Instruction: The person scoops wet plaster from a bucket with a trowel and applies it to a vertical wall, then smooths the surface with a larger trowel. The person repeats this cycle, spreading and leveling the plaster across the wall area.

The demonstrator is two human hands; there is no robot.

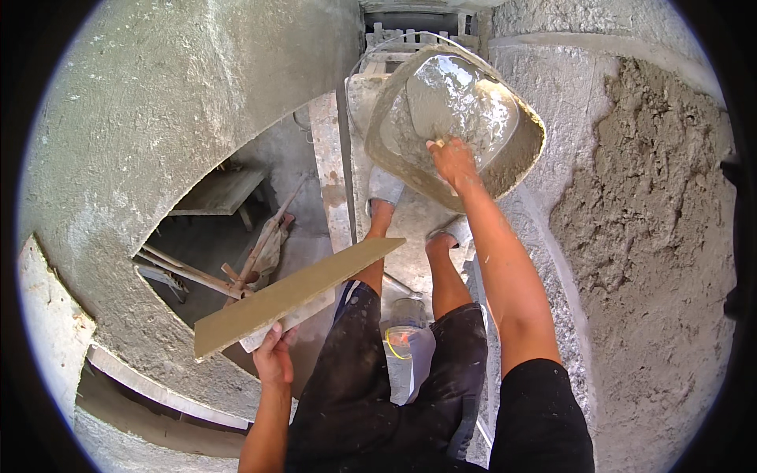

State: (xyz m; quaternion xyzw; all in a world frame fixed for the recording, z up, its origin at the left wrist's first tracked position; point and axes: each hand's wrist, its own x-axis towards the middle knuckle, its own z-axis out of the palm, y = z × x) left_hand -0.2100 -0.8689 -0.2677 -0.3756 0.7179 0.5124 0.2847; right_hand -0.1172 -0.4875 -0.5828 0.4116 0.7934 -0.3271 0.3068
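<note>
My left hand [274, 359] is closed around the back of a long plastering float [303, 293], a narrow board with a smooth tan-grey face. The float is held tilted beside my left thigh. My right hand [456, 162] reaches into a mortar bucket [532, 150] in front of me and is closed on a short pale handle. A flat grey trowel blade [434, 98] seems to extend from it into the wet mix, partly hidden by mortar. Watery, shiny mortar [501, 98] fills much of the bucket, whose wire handle [394, 39] rests toward the far side.
My feet stand on narrow scaffold planks [333, 173]. Rough fresh mortar [639, 189] covers part of the right wall; a smoother plastered wall [181, 94] curves along the left. Below an opening are a wooden table [221, 193] and poles [189, 272]. A small bucket [404, 323] stands lower between my legs.
</note>
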